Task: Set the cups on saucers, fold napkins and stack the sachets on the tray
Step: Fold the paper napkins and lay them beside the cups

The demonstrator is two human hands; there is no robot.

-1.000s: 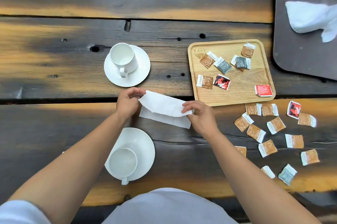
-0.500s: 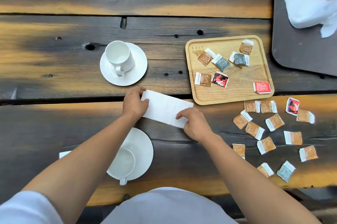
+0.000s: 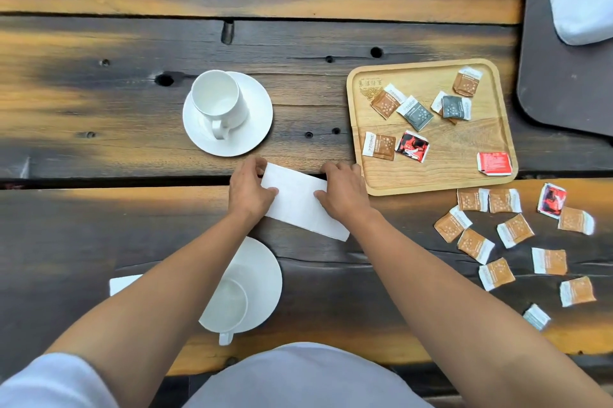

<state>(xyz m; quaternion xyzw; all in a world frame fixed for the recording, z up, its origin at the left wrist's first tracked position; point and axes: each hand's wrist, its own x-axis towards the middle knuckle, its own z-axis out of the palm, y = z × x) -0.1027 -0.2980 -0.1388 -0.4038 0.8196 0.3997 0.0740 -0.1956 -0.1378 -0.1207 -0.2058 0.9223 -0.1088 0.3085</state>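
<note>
A white napkin (image 3: 298,205) lies folded into a strip on the dark wooden table. My left hand (image 3: 248,190) grips its left end and my right hand (image 3: 343,192) grips its right end. A white cup (image 3: 219,102) stands on a saucer (image 3: 255,129) beyond the napkin. A second cup (image 3: 229,306) sits on its saucer (image 3: 262,275) near me, partly hidden by my left arm. The wooden tray (image 3: 441,168) at the right holds several sachets (image 3: 414,114). More sachets (image 3: 514,230) lie scattered on the table below it.
A dark tray (image 3: 564,82) at the far right carries loose white napkins (image 3: 580,13). Another folded napkin (image 3: 124,283) peeks out under my left forearm. A gap between planks runs across the table behind my hands.
The top flap came down and the napkin now lies flat as a folded strip. Both hands have shifted onto its two ends.
</note>
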